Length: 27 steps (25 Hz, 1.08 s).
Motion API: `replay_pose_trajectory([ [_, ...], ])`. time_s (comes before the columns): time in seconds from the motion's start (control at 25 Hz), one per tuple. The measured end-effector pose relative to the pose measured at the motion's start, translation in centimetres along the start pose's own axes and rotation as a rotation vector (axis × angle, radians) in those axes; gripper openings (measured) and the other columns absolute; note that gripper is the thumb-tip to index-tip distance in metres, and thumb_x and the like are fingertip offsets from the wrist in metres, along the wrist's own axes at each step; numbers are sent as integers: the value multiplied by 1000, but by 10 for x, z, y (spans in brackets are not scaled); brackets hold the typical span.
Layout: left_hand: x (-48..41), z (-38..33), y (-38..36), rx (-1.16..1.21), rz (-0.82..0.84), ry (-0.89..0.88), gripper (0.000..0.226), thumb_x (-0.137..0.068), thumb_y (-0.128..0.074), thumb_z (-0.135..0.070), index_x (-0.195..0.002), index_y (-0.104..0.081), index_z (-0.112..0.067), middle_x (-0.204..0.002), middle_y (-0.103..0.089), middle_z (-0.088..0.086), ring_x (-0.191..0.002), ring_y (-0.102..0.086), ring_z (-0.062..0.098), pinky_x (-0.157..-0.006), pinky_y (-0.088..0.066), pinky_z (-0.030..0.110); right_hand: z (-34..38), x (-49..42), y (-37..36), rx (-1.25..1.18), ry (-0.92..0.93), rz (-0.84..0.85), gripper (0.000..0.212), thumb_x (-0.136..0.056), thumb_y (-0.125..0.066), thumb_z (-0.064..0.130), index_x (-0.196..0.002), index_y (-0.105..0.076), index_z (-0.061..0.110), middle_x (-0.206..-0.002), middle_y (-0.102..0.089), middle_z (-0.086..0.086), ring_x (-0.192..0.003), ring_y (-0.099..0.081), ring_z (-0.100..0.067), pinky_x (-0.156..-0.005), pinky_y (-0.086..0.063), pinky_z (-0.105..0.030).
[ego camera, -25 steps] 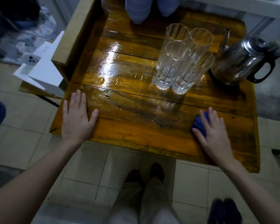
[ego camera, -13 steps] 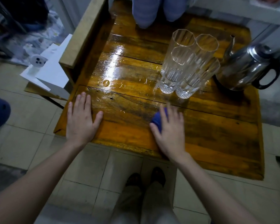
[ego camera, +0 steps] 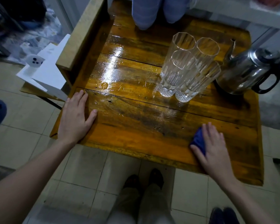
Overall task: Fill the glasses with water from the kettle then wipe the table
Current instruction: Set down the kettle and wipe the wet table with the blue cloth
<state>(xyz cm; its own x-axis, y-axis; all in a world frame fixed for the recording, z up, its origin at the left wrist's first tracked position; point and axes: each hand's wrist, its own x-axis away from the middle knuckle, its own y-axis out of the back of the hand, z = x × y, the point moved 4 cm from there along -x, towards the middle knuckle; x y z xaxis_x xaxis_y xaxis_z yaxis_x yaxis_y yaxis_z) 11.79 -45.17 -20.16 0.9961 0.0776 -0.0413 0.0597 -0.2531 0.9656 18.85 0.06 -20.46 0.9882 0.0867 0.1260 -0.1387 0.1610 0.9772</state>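
1. My right hand (ego camera: 212,143) lies flat and spread on the blue cloth (ego camera: 198,141), pressing it onto the table (ego camera: 136,143). It is a downward press rather than a pinch, so the whole pad of cloth meets the wood. Only a strip of blue shows from under my fingers.

2. I take the kettle (ego camera: 247,70) as my landmark. The cloth sits on the near side of it, well apart, close to the table's front edge. I judge that plank is the one I am wiping.

3. My left hand (ego camera: 76,117) is open and grasps nothing. It rests palm down at the near corner farthest from the kettle, probably to brace me and steady the table while the other hand rubs.

4. The glasses (ego camera: 187,67) stand upright in a tight cluster just beside the kettle, on its spout side. Grouped like that they leave most of the wood free for wiping. Whether they hold water I cannot tell; they look clear throughout.

5. The kettle stands near the table's far edge with its handle turned outward, out of the cloth's way.

6. Beyond the glasses from the kettle, the wood shines wet, with a water drop (ego camera: 104,85) standing on it. That patch seems yet to be wiped, so the cloth should go there next, skirting the glass bases.
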Motion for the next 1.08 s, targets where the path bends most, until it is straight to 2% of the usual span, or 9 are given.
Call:
replay_pose_trajectory([
  [0.12, 0, 0, 2, 17, -5, -6, 70, -93, -34, -57, -147, -33, -12, -154, -32, 10, -144, -25, 26, -120, -12, 42, -15, -36, 8, -82, -230, -73, 91, -91, -26, 70, -157, -8, 9, -164, -12, -11, -151, -10, -23, -123, -10, -48],
  [0.24, 0, 1, 3, 19, -8, -9, 69, -93, -35, -56, -147, -33, -12, -154, -32, 10, -144, -26, 25, -120, -14, 43, 12, -58, 7, -102, -267, -147, 86, -93, -25, 67, -155, -16, 8, -163, -19, -13, -150, -14, -26, -122, -9, -48],
  [0.44, 0, 0, 2, 9, -8, -10, 68, -94, -36, -55, -146, -34, -11, -154, -33, 10, -144, -27, 25, -120, -17, 46, 85, -57, 2, -41, -64, -117, 80, -95, -32, 61, -154, -22, 9, -162, -23, -11, -150, -18, -25, -122, -11, -46],
  [0.6, 0, 0, 4, 16, -12, -14, 67, -94, -37, -54, -146, -34, -11, -154, -33, 9, -144, -26, 24, -120, -16, 45, 165, -38, -18, -29, 228, -8, 78, -96, -31, 62, -155, -22, 12, -163, -17, -8, -151, -13, -23, -122, -9, -44],
  [0.68, 2, 0, 4, 31, -19, -9, 66, -94, -38, -53, -146, -35, -12, -154, -33, 9, -144, -26, 23, -120, -15, 44, 182, -25, -28, 16, 387, 43, 77, -96, -31, 62, -155, -24, 13, -162, -20, -9, -150, -17, -25, -120, -12, -45],
  [0.76, 1, 1, 5, 41, -23, 1, 66, -94, -40, -53, -146, -34, -13, -154, -33, 8, -144, -26, 23, -120, -15, 44, 172, -18, -30, 75, 513, 66, 75, -96, -30, 62, -155, -22, 15, -161, -23, -9, -148, -22, -27, -118, -16, -45],
  [0.84, 1, 2, 4, 34, -20, 4, 67, -94, -40, -54, -147, -34, -14, -155, -32, 7, -144, -27, 22, -120, -15, 43, 144, -18, -25, 102, 551, 82, 75, -96, -28, 61, -155, -20, 16, -161, -23, -10, -148, -22, -27, -117, -17, -46],
  [0.96, 2, 4, 2, 25, -15, 14, 67, -94, -41, -54, -147, -33, -14, -155, -32, 6, -144, -27, 21, -121, -15, 42, 95, -28, -11, 94, 468, 90, 77, -96, -27, 64, -156, -19, 16, -162, -21, -10, -148, -20, -27, -118, -15, -46],
  [1.08, 1, 3, 2, 37, 0, 34, 68, -93, -41, -55, -148, -33, -15, -156, -31, 5, -144, -25, 20, -121, -14, 42, 58, -50, 1, 47, 275, 82, 80, -94, -22, 67, -155, -22, 16, -162, -20, -8, -148, -21, -28, -120, -14, -46],
])
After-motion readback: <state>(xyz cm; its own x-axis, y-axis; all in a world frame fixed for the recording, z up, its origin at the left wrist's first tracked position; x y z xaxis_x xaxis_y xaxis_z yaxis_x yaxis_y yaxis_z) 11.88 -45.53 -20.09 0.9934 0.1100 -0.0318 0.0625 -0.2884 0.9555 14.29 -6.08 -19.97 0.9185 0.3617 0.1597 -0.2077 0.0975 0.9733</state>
